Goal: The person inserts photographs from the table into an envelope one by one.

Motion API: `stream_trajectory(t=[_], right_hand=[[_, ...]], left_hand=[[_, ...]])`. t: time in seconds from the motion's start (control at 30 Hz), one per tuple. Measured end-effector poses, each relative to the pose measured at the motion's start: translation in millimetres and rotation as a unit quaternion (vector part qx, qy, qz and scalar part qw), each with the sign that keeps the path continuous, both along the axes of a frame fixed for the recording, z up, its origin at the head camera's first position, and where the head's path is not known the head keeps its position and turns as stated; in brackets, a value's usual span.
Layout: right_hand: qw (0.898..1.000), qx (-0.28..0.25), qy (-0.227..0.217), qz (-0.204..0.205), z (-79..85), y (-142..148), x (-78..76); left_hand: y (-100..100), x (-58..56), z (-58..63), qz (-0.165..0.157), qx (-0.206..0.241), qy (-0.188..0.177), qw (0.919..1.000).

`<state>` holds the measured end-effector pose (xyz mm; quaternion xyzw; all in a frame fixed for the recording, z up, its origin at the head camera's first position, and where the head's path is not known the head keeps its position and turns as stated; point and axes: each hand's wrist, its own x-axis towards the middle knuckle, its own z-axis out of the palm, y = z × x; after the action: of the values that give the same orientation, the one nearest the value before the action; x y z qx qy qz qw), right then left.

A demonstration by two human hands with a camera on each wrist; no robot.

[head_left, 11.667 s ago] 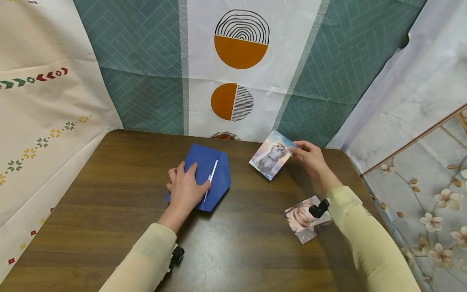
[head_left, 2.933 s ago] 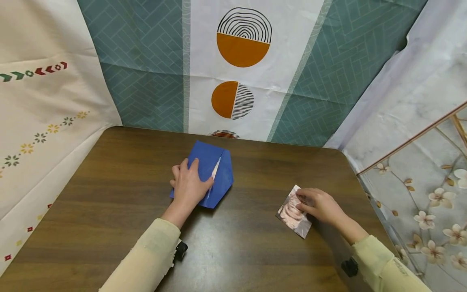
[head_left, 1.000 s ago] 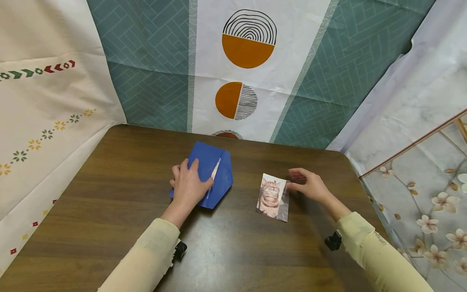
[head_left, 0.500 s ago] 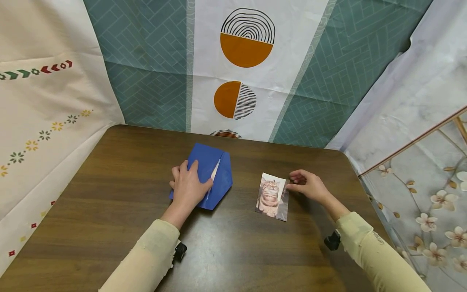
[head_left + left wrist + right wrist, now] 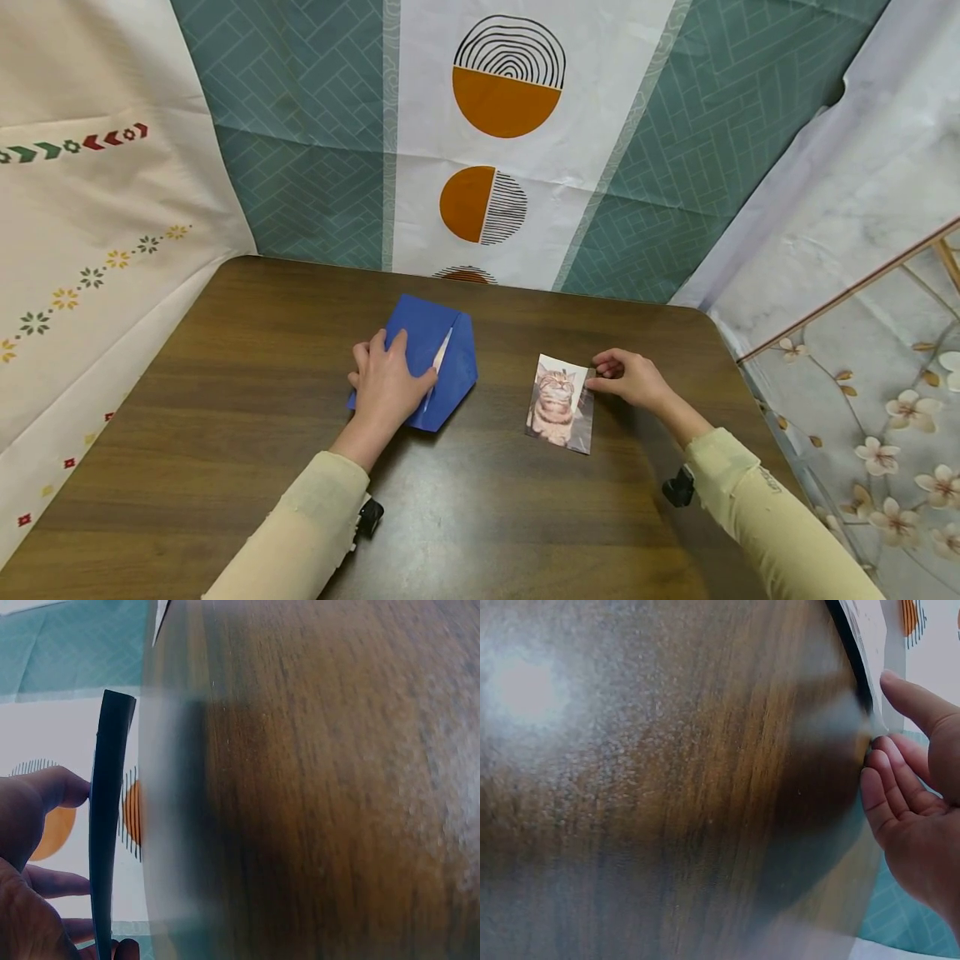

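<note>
My left hand (image 5: 388, 383) grips a blue paper envelope (image 5: 425, 329) on the left of the table, thumb near its slit. A white strip shows in the slit. In the left wrist view the envelope (image 5: 109, 787) is seen edge-on, thumb and fingers on one side and several fingertips at its lower end. My right hand (image 5: 632, 379) pinches the upper right corner of a picture card (image 5: 553, 404) with an orange striped cat. In the right wrist view the card (image 5: 866, 645) stands tilted, its lower corner between thumb and fingers of my right hand (image 5: 919, 780).
A brown wooden table (image 5: 480, 533) carries everything. A teal and white patterned cloth (image 5: 315, 167) hangs behind it, a cream cloth (image 5: 90, 275) at the left and a floral one (image 5: 892, 442) at the right.
The grey cat card held earlier by my right hand is out of sight. The orange cat card has moved left and turned upright since. My left hand keeps its place; the last second shows little motion.
</note>
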<state>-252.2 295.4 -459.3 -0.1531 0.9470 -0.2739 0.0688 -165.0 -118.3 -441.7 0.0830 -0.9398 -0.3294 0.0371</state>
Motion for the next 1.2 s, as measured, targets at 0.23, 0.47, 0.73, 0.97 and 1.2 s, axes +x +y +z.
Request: stream_trajectory(t=[0.23,0.47,0.73,0.97,1.2], right_hand=[[1.0,0.017,-0.012,0.002,1.4,-4,-0.7],[1.0,0.021,-0.013,0.008,3.0,-10,0.6],[1.0,0.008,-0.006,0.017,-0.7,-16,2.5],[1.0,-0.006,0.012,0.028,-3.2,-19,5.5],[0.999,-0.019,0.016,0.029,-5.2,-20,6.5]], left_hand=[[0,0.0,-0.9,0.0,-0.001,0.005,1.0],[0,0.4,-1.0,0.001,-0.003,0.003,1.0],[-1,0.4,-0.6,-0.001,-0.004,0.003,1.0],[-1,0.8,-1.3,-0.001,-0.003,0.005,1.0],[-1,1.4,0.5,-0.001,-0.004,0.005,1.0]])
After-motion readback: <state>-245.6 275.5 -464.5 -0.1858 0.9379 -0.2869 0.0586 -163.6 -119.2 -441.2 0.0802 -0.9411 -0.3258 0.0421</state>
